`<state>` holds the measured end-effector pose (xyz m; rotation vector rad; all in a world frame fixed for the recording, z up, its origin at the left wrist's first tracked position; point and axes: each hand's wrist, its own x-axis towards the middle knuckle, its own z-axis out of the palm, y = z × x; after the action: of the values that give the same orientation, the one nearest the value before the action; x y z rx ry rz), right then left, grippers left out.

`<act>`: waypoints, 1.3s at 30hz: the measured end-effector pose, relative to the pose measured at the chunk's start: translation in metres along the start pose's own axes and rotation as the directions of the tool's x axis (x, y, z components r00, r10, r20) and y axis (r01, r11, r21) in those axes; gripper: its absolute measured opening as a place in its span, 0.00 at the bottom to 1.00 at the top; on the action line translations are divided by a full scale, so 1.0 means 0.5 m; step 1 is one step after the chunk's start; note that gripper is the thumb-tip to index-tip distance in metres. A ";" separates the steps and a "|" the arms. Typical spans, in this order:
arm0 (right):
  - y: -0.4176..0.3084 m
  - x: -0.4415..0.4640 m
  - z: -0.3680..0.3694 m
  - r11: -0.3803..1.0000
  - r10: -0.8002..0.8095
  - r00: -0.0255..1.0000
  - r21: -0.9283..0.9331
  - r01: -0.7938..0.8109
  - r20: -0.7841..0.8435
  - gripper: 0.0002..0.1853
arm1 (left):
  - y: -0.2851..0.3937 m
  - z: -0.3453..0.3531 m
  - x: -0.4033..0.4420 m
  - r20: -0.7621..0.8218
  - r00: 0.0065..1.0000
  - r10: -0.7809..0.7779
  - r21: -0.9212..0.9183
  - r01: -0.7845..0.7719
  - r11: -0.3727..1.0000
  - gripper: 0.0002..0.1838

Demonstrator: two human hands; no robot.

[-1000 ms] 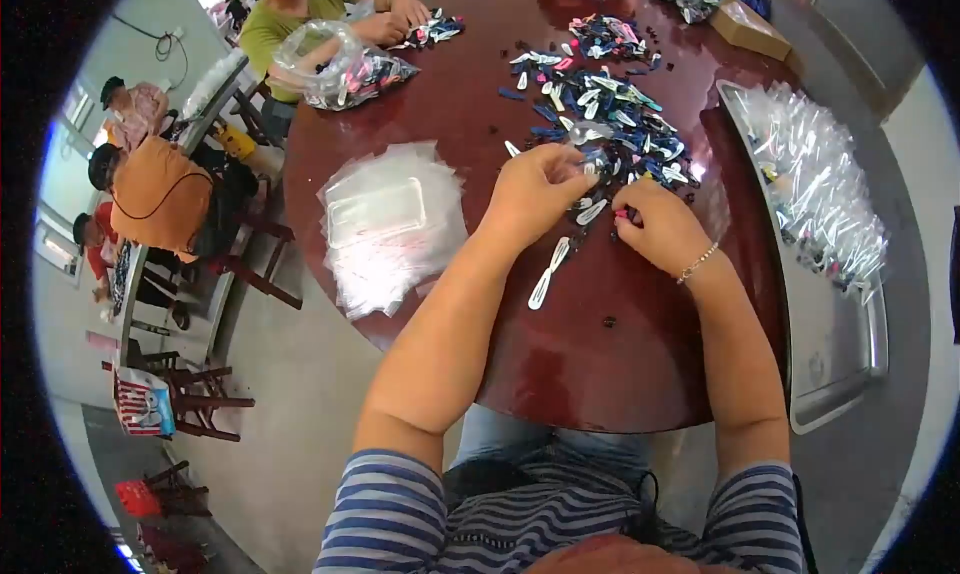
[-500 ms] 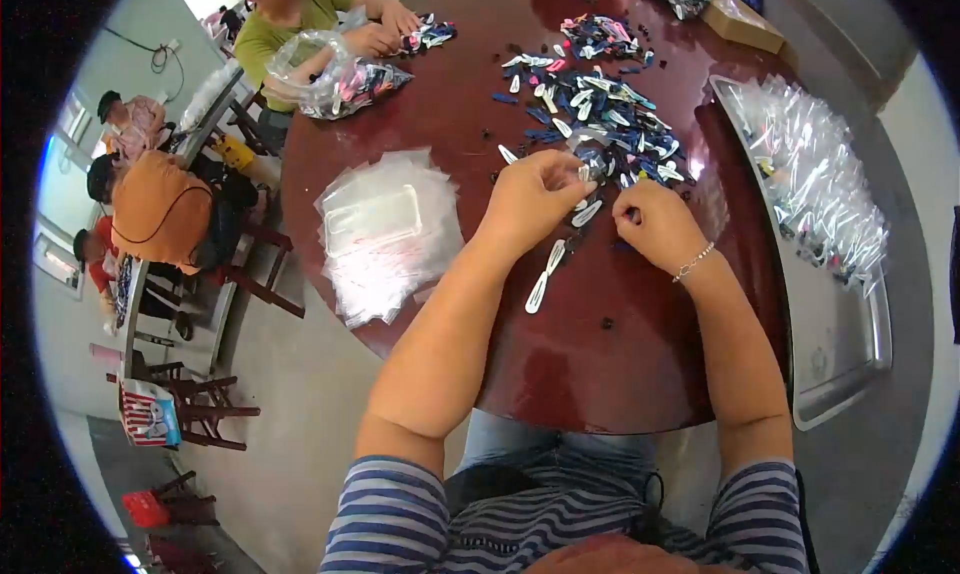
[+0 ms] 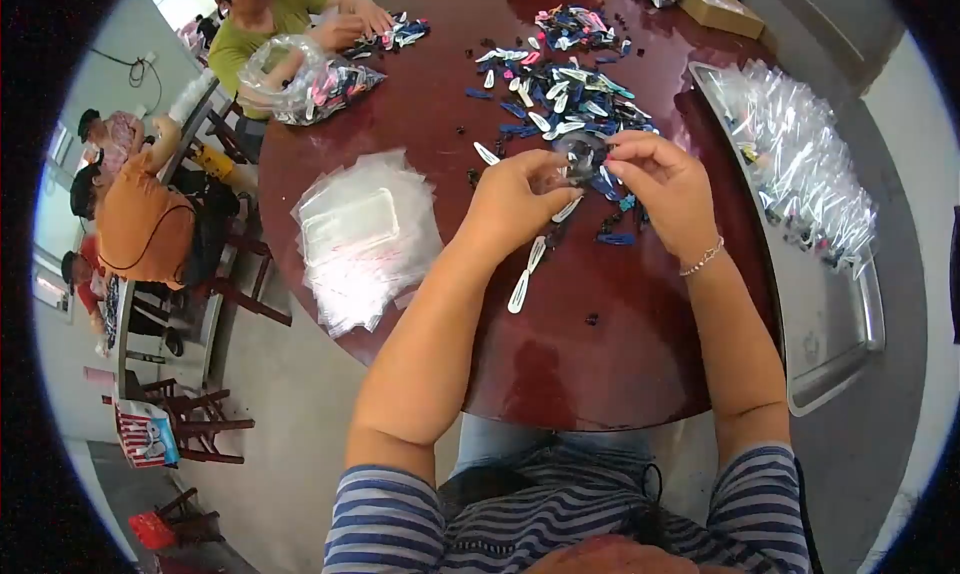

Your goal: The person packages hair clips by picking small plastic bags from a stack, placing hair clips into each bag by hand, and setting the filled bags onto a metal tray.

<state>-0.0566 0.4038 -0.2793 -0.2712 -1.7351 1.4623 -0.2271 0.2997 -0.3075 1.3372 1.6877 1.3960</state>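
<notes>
My left hand (image 3: 520, 194) is closed on a small clear plastic bag (image 3: 578, 156) with dark and white pieces showing in it. At the bag's right side, the thumb and fingers of my right hand (image 3: 665, 184) are pinched together on a small dark piece, too small to name. Just beyond both hands lies a pile of snap hair clips (image 3: 585, 94), mostly white and dark blue. Two white hair clips (image 3: 525, 279) rest end to end below my left hand, and a small black claw clip (image 3: 592, 319) lies nearer the table edge.
A stack of clear bags (image 3: 365, 239) lies left on the round red table (image 3: 600, 384). On the right, a metal tray (image 3: 835, 379) bears filled bags (image 3: 805, 159). Across the table a person (image 3: 265, 34) handles clips beside a large plastic bag (image 3: 315, 79). Other people sit far left.
My right hand has moved up and left to the bag, its fingers now pinched at its side. My left hand still holds the bag. The whole view has shifted slightly.
</notes>
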 end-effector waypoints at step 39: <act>-0.041 -0.009 -0.004 0.700 -0.158 0.971 -0.674 0.237 0.177 0.08 | 0.037 -0.009 -0.008 0.063 0.994 -0.086 -0.168 0.095 0.981 0.19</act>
<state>-0.0454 0.3963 -0.2632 -0.3827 -2.2756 0.6164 -0.2235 0.2934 -0.2897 1.1783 1.5354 1.4041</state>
